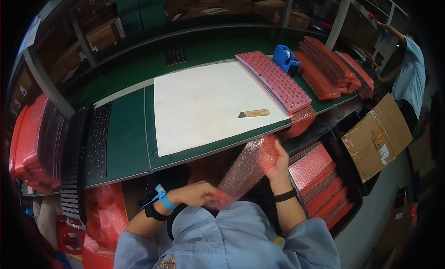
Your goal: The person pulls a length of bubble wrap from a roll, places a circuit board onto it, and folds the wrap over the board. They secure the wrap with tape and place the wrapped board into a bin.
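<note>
Where our two hands meet below the bench [125, 144] edge, we see the left hand [197, 194] gripping the lower end of a pink bubble-wrap sheet [245, 169] and the right hand [278, 162] clamped on its upper end, the sheet stretched between them. Beyond, on the bench, lie a white board [204, 102], a utility knife [254, 113] and a pink-wrapped tray stack [273, 81]; red trays [320, 176] fill a bin at right.

Left hand's [197, 193] fingertips behind blurred pink bubble wrap [243, 169]; right-hand co-worker [408, 69] partly cut by the dark rim
</note>
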Demonstrator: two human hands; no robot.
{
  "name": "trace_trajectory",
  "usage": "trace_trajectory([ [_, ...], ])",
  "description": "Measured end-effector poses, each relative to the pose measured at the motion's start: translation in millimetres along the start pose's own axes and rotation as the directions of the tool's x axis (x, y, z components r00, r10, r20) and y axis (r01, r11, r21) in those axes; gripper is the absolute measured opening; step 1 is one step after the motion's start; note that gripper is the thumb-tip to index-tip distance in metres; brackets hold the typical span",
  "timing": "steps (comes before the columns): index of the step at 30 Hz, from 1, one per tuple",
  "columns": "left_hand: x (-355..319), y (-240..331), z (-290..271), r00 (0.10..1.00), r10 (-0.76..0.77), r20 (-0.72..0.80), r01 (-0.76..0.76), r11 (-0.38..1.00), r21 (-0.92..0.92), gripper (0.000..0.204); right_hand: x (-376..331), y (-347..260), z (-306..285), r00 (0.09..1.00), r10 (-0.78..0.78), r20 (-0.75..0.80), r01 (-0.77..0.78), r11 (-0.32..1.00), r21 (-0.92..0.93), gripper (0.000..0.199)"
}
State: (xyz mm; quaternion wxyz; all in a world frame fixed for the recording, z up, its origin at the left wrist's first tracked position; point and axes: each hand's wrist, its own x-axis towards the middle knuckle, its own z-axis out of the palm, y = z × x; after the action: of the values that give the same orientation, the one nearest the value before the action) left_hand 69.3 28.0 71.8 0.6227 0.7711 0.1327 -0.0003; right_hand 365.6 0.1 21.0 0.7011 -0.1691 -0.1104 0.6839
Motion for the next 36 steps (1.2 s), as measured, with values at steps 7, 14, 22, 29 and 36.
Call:
trace_trajectory([
  [7, -29.4, -64.5, -0.4, 0.954, -0.201, -0.221, 0.293, 0.770, 0.567, 0.029, -39.5, -26.3, 17.8, 0.971, -0.235, -0.033, 0.231, 0.967, -0.109, 0.049],
  [14, -18.4, -104.9, 19.2, 0.954, -0.210, -0.215, 0.298, 0.557, 0.775, 0.011, -109.4, -101.8, 90.8, 0.867, -0.444, 0.228, 0.497, 0.810, -0.312, 0.049],
  [22, -10.2, -173.6, 23.7, 0.943, -0.181, -0.280, 0.333, 0.546, 0.769, 0.012, -76.2, -153.5, 245.8, 0.669, -0.503, 0.547, 0.739, 0.532, -0.414, 0.027],
  [29, -59.2, -119.4, 26.3, 0.880, 0.010, -0.474, 0.381, 0.581, 0.720, 0.067, -14.5, -102.1, 354.0, 0.664, -0.281, 0.693, 0.704, 0.547, -0.453, 0.033],
  [36, -141.5, 105.1, -32.4, 0.649, 0.315, -0.693, -0.620, 0.747, -0.241, 0.079, 10.8, 36.4, 266.5, 0.582, 0.457, 0.672, 0.585, 0.338, -0.737, 0.038],
])
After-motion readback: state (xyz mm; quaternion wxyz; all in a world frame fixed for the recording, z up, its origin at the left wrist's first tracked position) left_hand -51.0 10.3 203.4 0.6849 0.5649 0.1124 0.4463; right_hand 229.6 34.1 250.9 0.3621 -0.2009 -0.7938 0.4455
